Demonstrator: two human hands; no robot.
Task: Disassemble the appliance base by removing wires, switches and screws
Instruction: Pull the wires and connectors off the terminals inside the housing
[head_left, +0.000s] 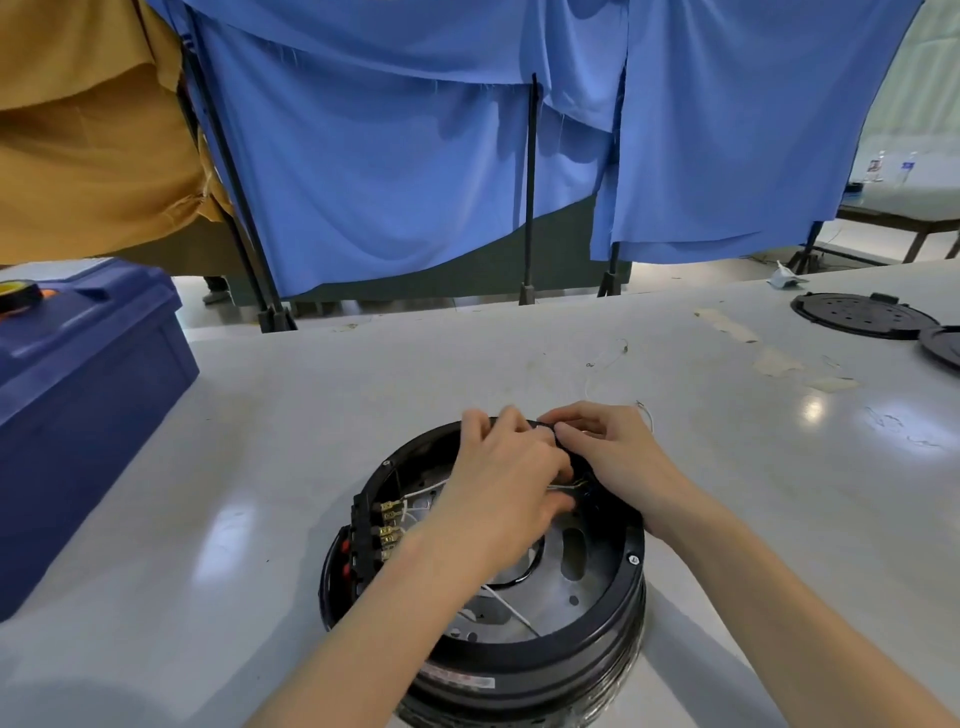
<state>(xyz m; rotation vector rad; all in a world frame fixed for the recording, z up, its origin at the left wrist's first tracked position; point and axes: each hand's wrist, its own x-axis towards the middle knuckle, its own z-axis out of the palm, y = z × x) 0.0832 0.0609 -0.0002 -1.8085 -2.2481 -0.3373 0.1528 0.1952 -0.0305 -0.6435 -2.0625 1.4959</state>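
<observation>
The appliance base (631, 587) is standing on the counter (311, 395), under both grips. White wires (511, 608) and brass terminals (389, 522) are lying inside it. The right grip (608, 447) is pinching a black part (548, 427) at the far rim. The left grip (498, 467) is curling beside it, and I cannot tell what it is holding. Far left of the grips, a blue box (88, 384) is carrying a tape roll (18, 293).

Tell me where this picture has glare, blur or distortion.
Head view: bright glare patches show on the table right of the appliance base and fainter at its left; the left hand has motion-blurred fingertips; the wide-angle lens bows the table's far edge.
</observation>
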